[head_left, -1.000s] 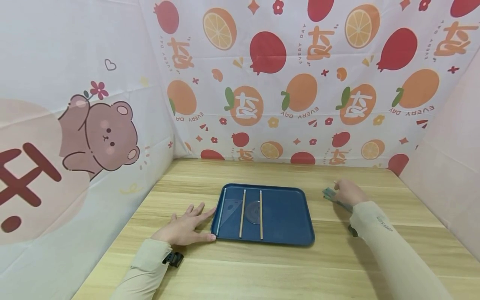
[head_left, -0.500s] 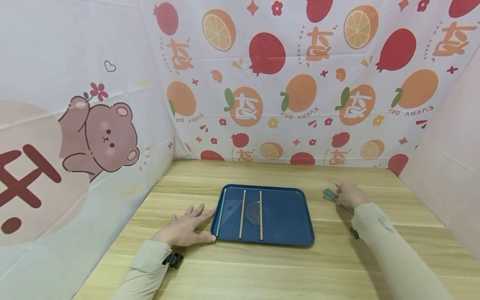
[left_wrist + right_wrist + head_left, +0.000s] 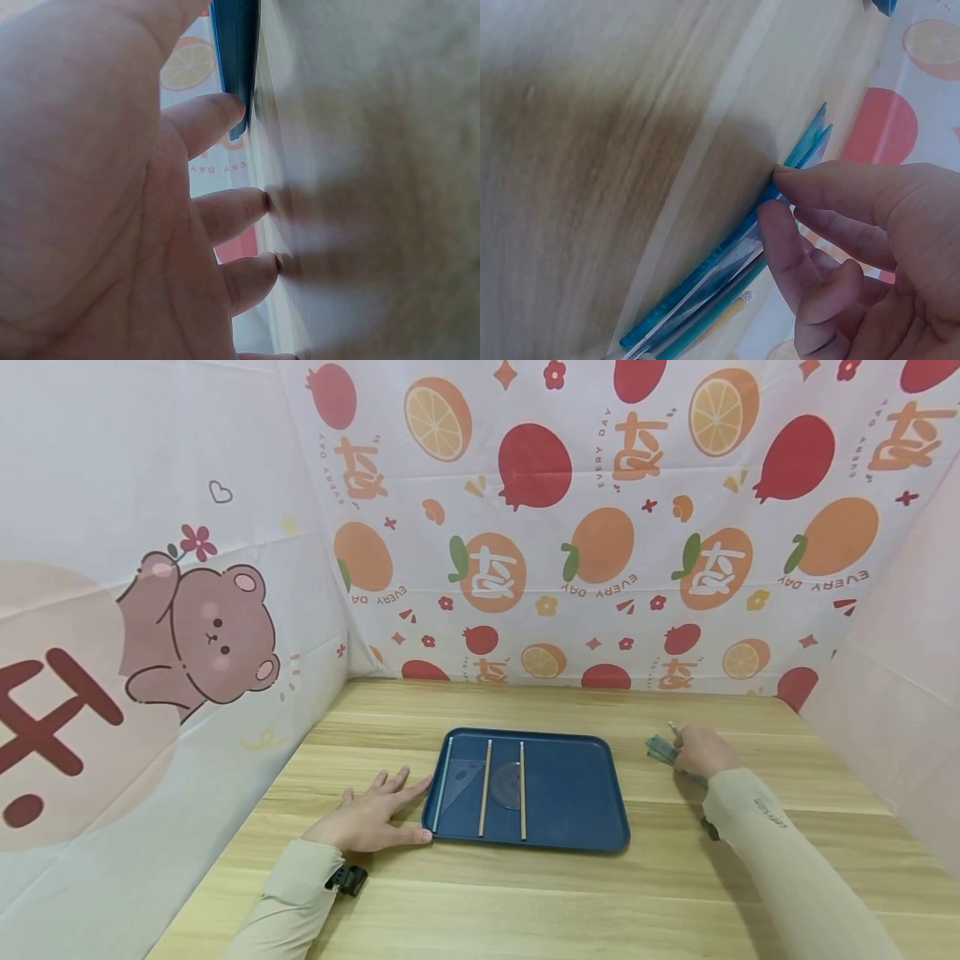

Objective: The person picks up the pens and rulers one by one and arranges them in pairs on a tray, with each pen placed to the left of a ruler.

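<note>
A dark blue tray [image 3: 577, 793] lies mid-table. In it are three thin wooden sticks [image 3: 485, 787], a clear set square [image 3: 463, 777] and a clear protractor [image 3: 510, 783]. My left hand [image 3: 371, 814] lies flat on the table with straight fingers, index and thumb touching the tray's left edge [image 3: 234, 45]. Right of the tray, my right hand [image 3: 693, 750] rests on a small stack of blue-green rulers [image 3: 658, 748]. In the right wrist view its thumb and index finger [image 3: 775, 193] pinch the edge of the top blue ruler [image 3: 727, 277]. A pencil [image 3: 731, 309] lies under the stack.
The wooden table [image 3: 525, 893] is boxed in by printed cloth walls: fruit print behind [image 3: 600, 527], bear print on the left [image 3: 202, 627], plain pink on the right [image 3: 900, 693]. Bare wood shows in front of the tray and behind it.
My right hand has drawn in slightly over the rulers, its fingers curling onto their edge. The left hand and tray have stayed put.
</note>
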{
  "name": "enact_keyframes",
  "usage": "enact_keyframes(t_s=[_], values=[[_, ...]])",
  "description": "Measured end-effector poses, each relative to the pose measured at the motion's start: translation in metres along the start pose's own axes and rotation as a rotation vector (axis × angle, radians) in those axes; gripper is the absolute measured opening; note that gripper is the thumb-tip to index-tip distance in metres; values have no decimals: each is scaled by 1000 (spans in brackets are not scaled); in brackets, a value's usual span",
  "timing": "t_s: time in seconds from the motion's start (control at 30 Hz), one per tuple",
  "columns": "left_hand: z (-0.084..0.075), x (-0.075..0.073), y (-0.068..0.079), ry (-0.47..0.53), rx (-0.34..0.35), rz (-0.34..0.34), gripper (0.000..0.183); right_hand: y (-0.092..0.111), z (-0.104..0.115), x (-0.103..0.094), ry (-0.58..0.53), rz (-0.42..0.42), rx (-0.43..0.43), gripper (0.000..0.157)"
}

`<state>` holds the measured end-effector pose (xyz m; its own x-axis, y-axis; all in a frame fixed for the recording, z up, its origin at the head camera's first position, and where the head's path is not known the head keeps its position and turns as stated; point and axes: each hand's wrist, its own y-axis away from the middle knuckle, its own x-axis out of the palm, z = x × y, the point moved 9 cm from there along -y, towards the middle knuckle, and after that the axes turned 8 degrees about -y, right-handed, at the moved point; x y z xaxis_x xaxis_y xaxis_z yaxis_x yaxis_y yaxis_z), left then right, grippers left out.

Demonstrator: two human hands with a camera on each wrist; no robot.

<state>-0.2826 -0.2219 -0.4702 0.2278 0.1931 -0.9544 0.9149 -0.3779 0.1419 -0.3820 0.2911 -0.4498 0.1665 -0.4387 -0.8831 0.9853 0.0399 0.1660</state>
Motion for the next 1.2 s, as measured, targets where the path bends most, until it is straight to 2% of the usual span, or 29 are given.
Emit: enact_keyframes(t_s=[0.3,0.6,0.93,1.2], values=[[-1,1,1,0,-1,5,95,0,1,1,25,-16,-16,48],[-1,0,1,-6,-1,-2,95,-2,10,4,32,-32,-77,42],[-3,1,3,2,-7,9,94,-5,30,10,-9,-53,-122,37],[-3,1,4,2,-10,7,94,-2,49,14,-69,-12,-164,41]])
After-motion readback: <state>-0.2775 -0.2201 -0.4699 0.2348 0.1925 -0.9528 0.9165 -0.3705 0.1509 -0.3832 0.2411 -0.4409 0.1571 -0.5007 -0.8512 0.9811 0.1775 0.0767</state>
